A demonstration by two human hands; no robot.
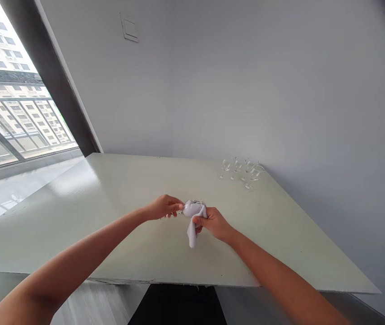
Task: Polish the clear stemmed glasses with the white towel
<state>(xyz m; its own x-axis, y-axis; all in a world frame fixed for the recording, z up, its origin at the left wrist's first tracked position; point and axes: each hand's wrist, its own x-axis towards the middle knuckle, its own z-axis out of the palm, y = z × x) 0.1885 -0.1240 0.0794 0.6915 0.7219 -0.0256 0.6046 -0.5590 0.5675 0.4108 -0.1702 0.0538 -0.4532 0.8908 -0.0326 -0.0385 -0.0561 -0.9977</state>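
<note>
Just above the table, a small clear stemmed glass (186, 209) lies on its side between my hands. My left hand (166, 207) pinches it by the stem, fingers closed. My right hand (214, 223) grips a white cloth (192, 232) at the glass's mouth. Part of the cloth appears bunched inside the bowl, and a loose end hangs below my right thumb. The glass's foot is mostly hidden by my left fingers.
Several clear stemmed glasses (240, 168) stand grouped at the table's back right, near the wall. The pale table (128, 180) meets grey walls behind and right. A window (16, 99) with railings is at the left. The table's front edge lies beneath my forearms.
</note>
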